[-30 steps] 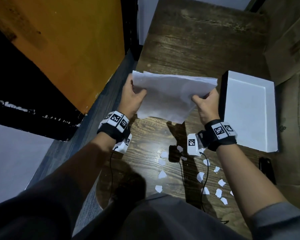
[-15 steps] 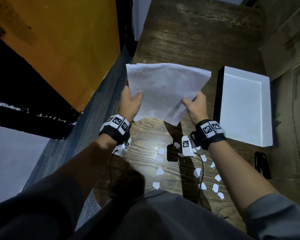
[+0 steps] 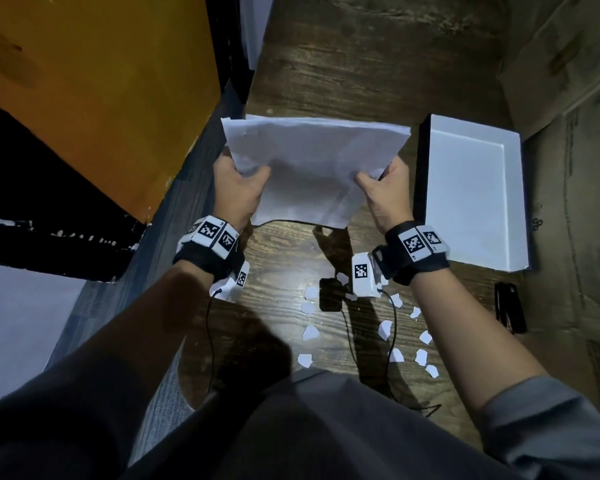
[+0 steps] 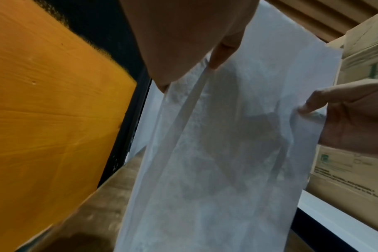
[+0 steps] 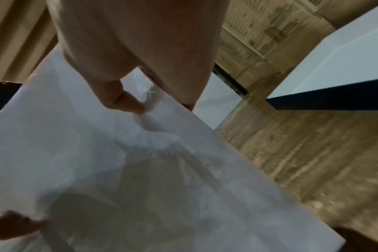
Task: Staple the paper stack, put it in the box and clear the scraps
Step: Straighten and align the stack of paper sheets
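I hold a white paper stack [image 3: 309, 168] up above the wooden table, one hand on each side edge. My left hand [image 3: 238, 187] grips its left edge, thumb on top; in the left wrist view the paper stack [image 4: 227, 153] hangs from the left hand [image 4: 183, 51]. My right hand [image 3: 383, 188] pinches the right edge, and the right wrist view shows the thumb pressed on the paper stack [image 5: 119, 162]. A shallow white box [image 3: 475, 192] lies open to the right of the stack. Several white paper scraps [image 3: 385, 329] are scattered on the table below my wrists. A black stapler [image 3: 510, 306] lies near the right edge.
An orange panel [image 3: 94, 91] stands along the left of the wooden table [image 3: 361, 64]. Brown cardboard [image 3: 575, 168] lines the right side. Thin black cables [image 3: 210, 341] trail from my wrist cameras over the table. My dark-clothed lap fills the bottom of the head view.
The stack was turned between my hands, tilted half a second ago, and now sits level again, held a little further from me.
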`<act>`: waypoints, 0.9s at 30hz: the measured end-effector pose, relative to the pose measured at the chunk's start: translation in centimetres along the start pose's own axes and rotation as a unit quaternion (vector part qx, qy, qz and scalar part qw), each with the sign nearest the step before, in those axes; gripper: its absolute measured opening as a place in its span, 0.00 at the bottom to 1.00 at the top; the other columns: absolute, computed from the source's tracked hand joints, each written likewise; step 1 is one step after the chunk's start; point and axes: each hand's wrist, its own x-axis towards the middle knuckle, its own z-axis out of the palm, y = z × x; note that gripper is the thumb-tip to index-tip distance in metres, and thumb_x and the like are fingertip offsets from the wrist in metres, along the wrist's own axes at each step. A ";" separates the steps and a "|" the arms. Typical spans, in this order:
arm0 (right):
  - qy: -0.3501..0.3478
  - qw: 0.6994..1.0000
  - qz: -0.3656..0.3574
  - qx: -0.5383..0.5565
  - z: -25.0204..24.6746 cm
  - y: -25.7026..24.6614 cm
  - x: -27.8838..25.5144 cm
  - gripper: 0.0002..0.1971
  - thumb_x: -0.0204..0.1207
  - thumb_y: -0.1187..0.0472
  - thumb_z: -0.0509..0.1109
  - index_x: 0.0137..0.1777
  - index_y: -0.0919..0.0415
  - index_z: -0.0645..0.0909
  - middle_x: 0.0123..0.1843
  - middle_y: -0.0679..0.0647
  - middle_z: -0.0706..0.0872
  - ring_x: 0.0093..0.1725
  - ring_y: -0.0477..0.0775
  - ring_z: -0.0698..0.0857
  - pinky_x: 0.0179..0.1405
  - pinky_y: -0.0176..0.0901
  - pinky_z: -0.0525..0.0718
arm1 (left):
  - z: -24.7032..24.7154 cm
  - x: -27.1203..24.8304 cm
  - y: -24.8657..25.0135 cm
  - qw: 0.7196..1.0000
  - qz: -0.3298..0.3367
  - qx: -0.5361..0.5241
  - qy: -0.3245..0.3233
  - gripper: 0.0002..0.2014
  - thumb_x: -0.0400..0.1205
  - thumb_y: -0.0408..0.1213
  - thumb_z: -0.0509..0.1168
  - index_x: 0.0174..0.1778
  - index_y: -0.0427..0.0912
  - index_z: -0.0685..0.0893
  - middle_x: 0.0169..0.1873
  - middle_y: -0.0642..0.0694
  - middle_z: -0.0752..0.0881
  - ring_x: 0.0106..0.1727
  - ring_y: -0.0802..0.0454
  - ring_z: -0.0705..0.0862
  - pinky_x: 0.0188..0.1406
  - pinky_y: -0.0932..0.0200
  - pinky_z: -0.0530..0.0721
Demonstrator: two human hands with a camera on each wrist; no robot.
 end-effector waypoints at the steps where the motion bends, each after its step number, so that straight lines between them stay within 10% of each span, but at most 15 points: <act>1: -0.006 1.000 0.018 -0.006 0.1 0.7 -0.1 0.16 0.70 0.78 0.69 0.52 0.60 0.79 0.47 0.51 0.87 0.47 0.44 0.87 0.50 0.39 0.87 | 0.1 -0.2 -0.6 1.000 -0.010 0.004 -0.003 0.09 0.76 0.22 0.70 0.50 0.34 0.84 0.39 0.56 0.86 0.35 0.77 0.86 0.38 0.75 0.84; 5: -0.043 0.993 0.085 -0.064 0.7 3.7 -0.5 0.14 0.71 0.79 0.67 0.53 0.65 0.80 0.44 0.51 0.86 0.43 0.43 0.87 0.47 0.36 0.85 | 1.1 -0.4 -2.1 0.997 -0.049 0.059 0.001 0.13 0.76 0.26 0.71 0.37 0.49 0.77 0.35 0.56 0.80 0.26 0.82 0.79 0.41 0.65 0.80; 13: 0.017 0.990 0.136 -0.044 1.8 4.3 1.3 0.19 0.73 0.80 0.64 0.65 0.72 0.78 0.62 0.64 0.85 0.56 0.55 0.84 0.59 0.44 0.86 | 2.4 5.3 -0.1 0.989 -0.037 0.123 -0.073 0.26 0.77 0.23 0.69 0.74 0.33 0.77 0.64 0.42 0.84 0.64 0.51 0.82 0.50 0.77 0.79; 15: 0.008 0.986 0.162 -0.040 2.4 4.5 1.0 0.19 0.74 0.83 0.60 0.64 0.75 0.75 0.65 0.66 0.83 0.60 0.57 0.83 0.46 0.27 0.86 | 3.1 5.9 -0.8 0.981 -0.081 0.142 -0.101 0.24 0.80 0.24 0.67 0.74 0.33 0.77 0.66 0.39 0.84 0.65 0.47 0.84 0.53 0.70 0.79; 18: 0.002 0.983 0.181 -0.012 2.9 5.8 0.6 0.24 0.75 0.87 0.54 0.71 0.78 0.71 0.64 0.61 0.79 0.59 0.55 0.79 0.29 0.14 0.76 | 4.2 5.2 -1.6 0.978 -0.134 0.130 -0.092 0.17 0.81 0.23 0.61 0.66 0.30 0.82 0.52 0.42 0.85 0.47 0.51 0.85 0.27 0.78 0.80; 20: 0.008 0.978 0.207 -0.010 2.6 7.2 0.7 0.24 0.76 0.86 0.55 0.71 0.77 0.72 0.63 0.61 0.80 0.56 0.53 0.78 0.36 0.17 0.81 | 4.6 5.1 -2.6 0.976 -0.150 0.141 -0.075 0.13 0.80 0.24 0.61 0.57 0.33 0.85 0.48 0.43 0.85 0.40 0.54 0.82 0.20 0.79 0.76; 23: -0.032 0.970 0.230 -0.079 1.6 9.3 1.1 0.20 0.76 0.78 0.63 0.69 0.70 0.76 0.61 0.63 0.86 0.54 0.56 0.83 0.61 0.46 0.84 | 4.8 5.4 -3.9 0.971 -0.175 0.142 -0.074 0.10 0.77 0.27 0.63 0.51 0.38 0.86 0.50 0.41 0.89 0.43 0.48 0.84 0.36 0.65 0.81; 27: -0.091 0.954 0.240 -0.154 -3.8 10.2 -0.2 0.15 0.77 0.72 0.66 0.63 0.65 0.79 0.46 0.57 0.86 0.44 0.52 0.84 0.48 0.50 0.83 | 5.0 6.0 -5.4 0.961 -0.184 0.191 -0.077 0.14 0.74 0.35 0.65 0.53 0.38 0.87 0.46 0.46 0.89 0.40 0.48 0.84 0.38 0.62 0.78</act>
